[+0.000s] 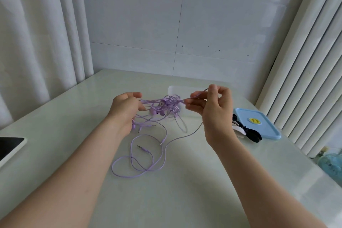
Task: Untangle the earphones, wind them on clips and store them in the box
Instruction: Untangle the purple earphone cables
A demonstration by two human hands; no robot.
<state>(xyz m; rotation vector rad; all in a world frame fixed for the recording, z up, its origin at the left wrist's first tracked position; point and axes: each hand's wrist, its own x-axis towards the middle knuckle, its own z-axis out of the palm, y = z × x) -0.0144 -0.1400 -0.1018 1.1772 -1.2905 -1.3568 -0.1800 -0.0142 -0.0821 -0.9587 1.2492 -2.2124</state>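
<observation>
**Q:** Your right hand [216, 114], how is it set?

**A:** Thumb and fingers pinch a single strand drawn taut out of the purple earphones [164, 105]. Your left hand [125, 109] grips the knot's other side, fingers curled round the cords. Both hold the knot just above the middle of the tabletop [185, 200].

**Q:** And around the hands?

**A:** Loose loops [140, 164] trail from the knot toward the near edge, with jack plugs [142, 148] lying free among them. Black and white clips [246, 131] sit heaped near the right edge, touching a blue lid [262, 126]. A translucent box [173, 89] stands behind the knot, toward the far edge.

**Q:** How far along are you?

**A:** Early, by this view. The cords are mostly knotted, no clip carries a winding, and nothing shows in the box. Separating each set, winding and storing all remain.
</observation>
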